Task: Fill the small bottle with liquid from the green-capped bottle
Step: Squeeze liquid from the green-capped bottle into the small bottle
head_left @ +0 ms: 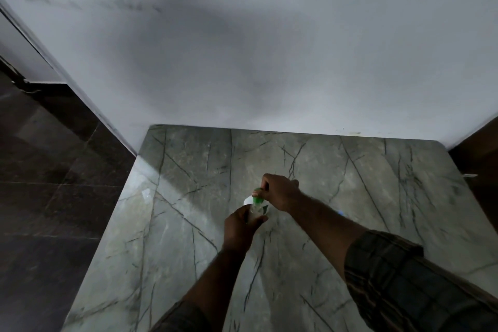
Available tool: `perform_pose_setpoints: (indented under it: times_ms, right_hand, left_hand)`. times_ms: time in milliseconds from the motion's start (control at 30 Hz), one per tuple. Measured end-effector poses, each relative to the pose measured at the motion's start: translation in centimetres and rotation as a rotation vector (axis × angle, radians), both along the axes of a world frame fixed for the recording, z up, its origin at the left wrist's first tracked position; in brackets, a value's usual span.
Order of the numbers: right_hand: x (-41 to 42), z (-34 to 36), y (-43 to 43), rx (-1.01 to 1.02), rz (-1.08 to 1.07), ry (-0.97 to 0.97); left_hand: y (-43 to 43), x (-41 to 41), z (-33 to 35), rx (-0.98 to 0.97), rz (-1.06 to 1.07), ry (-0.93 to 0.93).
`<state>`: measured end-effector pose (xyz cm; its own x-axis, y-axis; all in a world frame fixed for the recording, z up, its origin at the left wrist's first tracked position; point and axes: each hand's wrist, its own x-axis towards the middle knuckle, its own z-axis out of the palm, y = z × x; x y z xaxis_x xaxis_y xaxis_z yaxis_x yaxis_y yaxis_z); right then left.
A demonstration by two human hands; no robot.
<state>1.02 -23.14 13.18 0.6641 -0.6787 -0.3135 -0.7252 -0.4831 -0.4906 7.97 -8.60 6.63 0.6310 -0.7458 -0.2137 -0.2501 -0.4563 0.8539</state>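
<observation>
The green-capped bottle (258,199), at 6 o'clock on the marble table (350,170), is tipped in your closed right hand (280,191); keep its spout over the small bottle (254,212) your left hand (241,226) clasps, pouring slowly.

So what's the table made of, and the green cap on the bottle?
The table looks like polished marble or a marble-look slab: grey-green with dark veins and a glossy glare patch. The green cap looks like smooth plastic, going by its bright even colour, though the right hand hides much of it.
</observation>
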Motion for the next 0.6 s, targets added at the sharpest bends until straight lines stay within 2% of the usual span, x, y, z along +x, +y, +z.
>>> perform_pose_setpoints:
  times_ms: [200, 433, 600]
  right_hand:
    - [0.0, 0.6, -0.5, 0.033, 0.020, 0.006]
    - [0.1, 0.0, 0.3, -0.041, -0.008, 0.018]
    - [0.2, 0.5, -0.6, 0.036, 0.022, 0.034]
  left_hand:
    - [0.0, -0.1, 0.4, -0.005, -0.005, 0.044]
    - [-0.1, -0.2, 0.4, 0.015, -0.003, 0.023]
    - [-0.1, 0.1, 0.5, 0.005, -0.006, 0.051]
